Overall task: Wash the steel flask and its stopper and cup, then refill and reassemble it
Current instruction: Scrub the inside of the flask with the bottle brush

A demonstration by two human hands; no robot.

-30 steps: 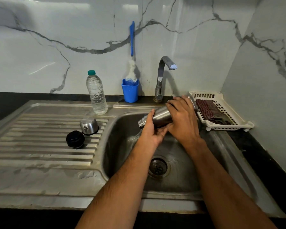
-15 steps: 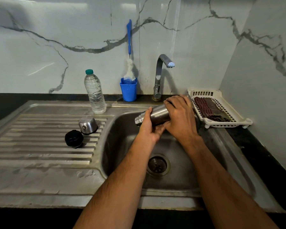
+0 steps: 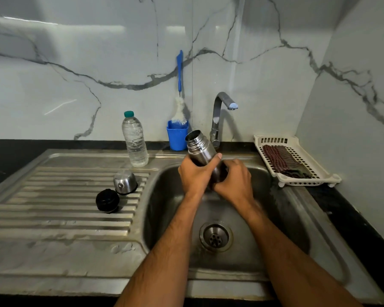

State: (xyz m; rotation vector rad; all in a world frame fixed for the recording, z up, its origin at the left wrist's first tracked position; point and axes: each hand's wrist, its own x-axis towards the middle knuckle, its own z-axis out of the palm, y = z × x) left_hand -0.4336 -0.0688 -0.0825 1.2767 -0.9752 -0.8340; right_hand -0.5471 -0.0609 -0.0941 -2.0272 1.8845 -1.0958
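Fingers (image 3: 217, 156) of both hands around steel flask (image 3: 201, 149).

Dim, wall glare, bowed edges

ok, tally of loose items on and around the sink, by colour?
Steel: 2, flask, cup
Black: 1, stopper
Blue: 2, holder, brush
Clear: 1, water bottle
White: 1, tray
Dark striped: 1, cloth
Total: 8
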